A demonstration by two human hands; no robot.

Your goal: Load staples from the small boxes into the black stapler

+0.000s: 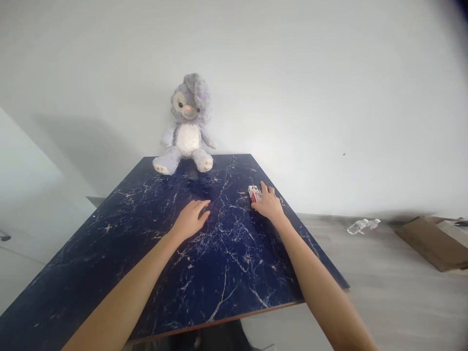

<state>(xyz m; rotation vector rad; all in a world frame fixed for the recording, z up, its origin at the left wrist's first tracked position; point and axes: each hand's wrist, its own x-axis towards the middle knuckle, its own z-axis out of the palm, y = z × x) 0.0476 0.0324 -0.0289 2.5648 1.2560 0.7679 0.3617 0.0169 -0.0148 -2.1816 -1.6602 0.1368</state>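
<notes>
My right hand (269, 204) is at the right side of the table, its thumb and fingers around a small red-and-white box (255, 194). The thumb touches the near end of the box and the index finger lies along its far right side; the palm hides part of it. The box looks like a card or cigarette pack, but its print is too small to read. Over the middle of the table is my left hand (190, 218), empty, fingers stretched out and thumb apart. Both hands are above a dark blue marble-patterned table (219, 243).
A grey-and-white plush rabbit (188, 129) sits at the table's far edge against the white wall (310, 97). On the floor to the right lie clear plastic bottles (361, 225) and a flattened cardboard box (433, 243). The table's right edge runs close beside my right hand.
</notes>
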